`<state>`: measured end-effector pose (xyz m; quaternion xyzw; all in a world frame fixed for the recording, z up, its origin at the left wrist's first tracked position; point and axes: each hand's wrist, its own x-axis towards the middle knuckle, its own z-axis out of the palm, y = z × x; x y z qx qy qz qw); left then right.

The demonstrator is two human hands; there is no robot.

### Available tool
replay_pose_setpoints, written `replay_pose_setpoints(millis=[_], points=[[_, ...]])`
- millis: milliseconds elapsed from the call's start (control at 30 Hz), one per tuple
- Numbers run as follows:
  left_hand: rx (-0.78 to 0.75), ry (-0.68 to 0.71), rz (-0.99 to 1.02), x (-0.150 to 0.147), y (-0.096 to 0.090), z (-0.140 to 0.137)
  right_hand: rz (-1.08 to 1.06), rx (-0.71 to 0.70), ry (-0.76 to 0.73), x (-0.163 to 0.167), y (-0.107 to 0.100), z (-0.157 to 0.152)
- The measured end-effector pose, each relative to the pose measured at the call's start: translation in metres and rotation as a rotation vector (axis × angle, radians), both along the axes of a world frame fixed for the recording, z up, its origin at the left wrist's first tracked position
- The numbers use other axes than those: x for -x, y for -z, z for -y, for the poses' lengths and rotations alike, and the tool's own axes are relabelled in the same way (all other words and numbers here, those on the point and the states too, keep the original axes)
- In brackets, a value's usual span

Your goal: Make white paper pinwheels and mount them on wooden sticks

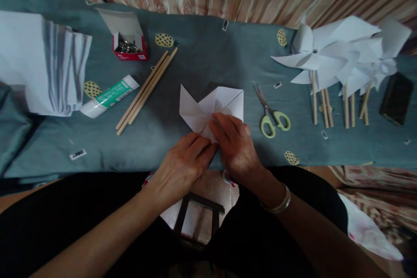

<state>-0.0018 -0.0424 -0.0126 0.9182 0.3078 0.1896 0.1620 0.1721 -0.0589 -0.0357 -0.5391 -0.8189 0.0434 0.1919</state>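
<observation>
A white sheet of paper (233,103), slit from a corner toward its middle, lies in front of me with one pointed flap standing up at its left. My left hand (189,156) has its fingers closed on the paper's near edge. Across the paper's centre, my right hand (233,143) presses down with bent fingers, its fingertips on the folded part. The two hands almost meet at the near corner, and they hide that part of the paper. Scissors (267,108) with green handles lie just right of the paper, blades pointing away.
Left stand three wooden sticks (148,91), a glue tube (110,96), an open red box (130,47) of small metal pieces and a paper stack (61,69). Right lie several paper pinwheels (339,52) on sticks and a dark phone (396,97). A green cloth (208,56) covers the table.
</observation>
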Motion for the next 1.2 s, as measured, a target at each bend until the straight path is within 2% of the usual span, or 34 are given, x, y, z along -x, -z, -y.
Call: replay_pose_setpoints(millis=[200, 300, 467, 633, 767, 933, 1033, 1100, 1200], points=[[-0.067, -0.002, 0.046, 0.001, 0.004, 0.001, -0.212, 0.027, 0.068, -0.021, -0.022, -0.012], [-0.082, 0.002, 0.054, 0.001, 0.004, 0.0, -0.182, 0.034, 0.164, -0.033, -0.031, -0.028], [-0.108, -0.01, 0.056, -0.001, 0.0, -0.004, -0.126, 0.042, 0.2, -0.042, -0.023, -0.053], [-0.144, -0.016, 0.028, 0.004, -0.001, -0.007, -0.143, 0.041, 0.207, -0.047, -0.02, -0.063], [-0.207, -0.055, 0.018, 0.019, -0.001, -0.015, -0.203, 0.095, 0.309, -0.054, -0.03, -0.058], [-0.277, -0.147, -0.002, 0.04, -0.003, -0.033, -0.305, 0.294, 0.395, -0.052, -0.042, -0.033], [-0.302, -0.181, 0.022, 0.04, -0.006, -0.034, -0.365, 0.412, 0.393, -0.046, -0.045, -0.017], [-0.282, -0.152, 0.059, 0.033, -0.007, -0.028, -0.386, 0.457, 0.382, -0.042, -0.045, -0.01], [-0.201, -0.011, 0.105, 0.018, -0.007, -0.013, -0.38, 0.479, 0.361, -0.041, -0.045, -0.007]])
